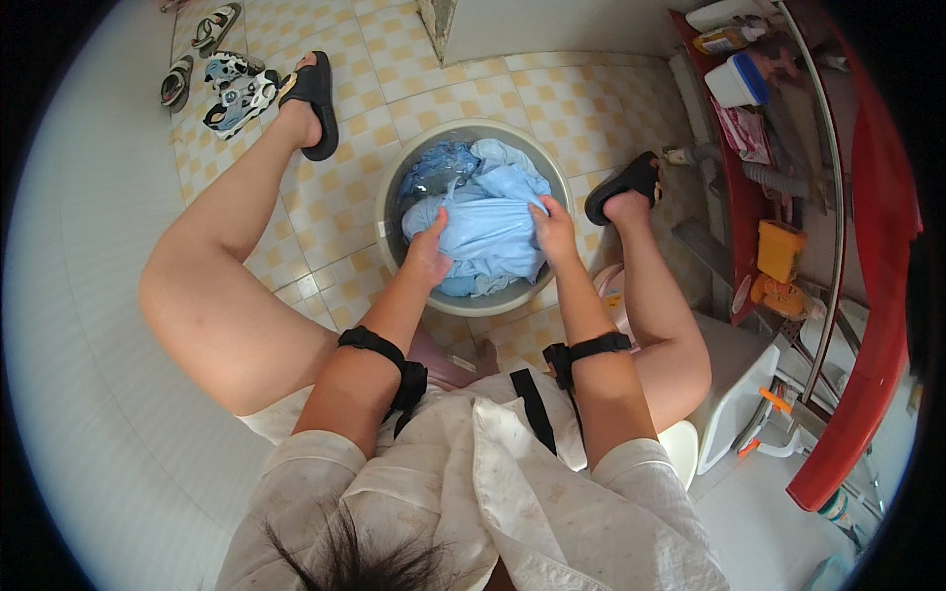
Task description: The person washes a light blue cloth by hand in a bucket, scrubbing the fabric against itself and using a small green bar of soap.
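A round grey plastic basin (384,255) stands on the tiled floor between my feet. Light blue wet cloth (491,218) is bunched in it, stretched between my hands. My left hand (430,251) grips the cloth's left side, thumb on top. At the right side, my right hand (550,227) pinches a fold of the same cloth between thumb and fingers. Darker blue patterned cloth (436,166) lies in water at the basin's upper left. More pale cloth shows below my hands, near the rim. Black straps with small devices are around both forearms.
Sandals (240,92) lie on the floor at the upper left. A red shelf unit (728,244) with bottles, a blue-lidded tub (737,80) and an orange container (780,250) stands on the right. A pink basin (610,284) is partly hidden behind my right arm.
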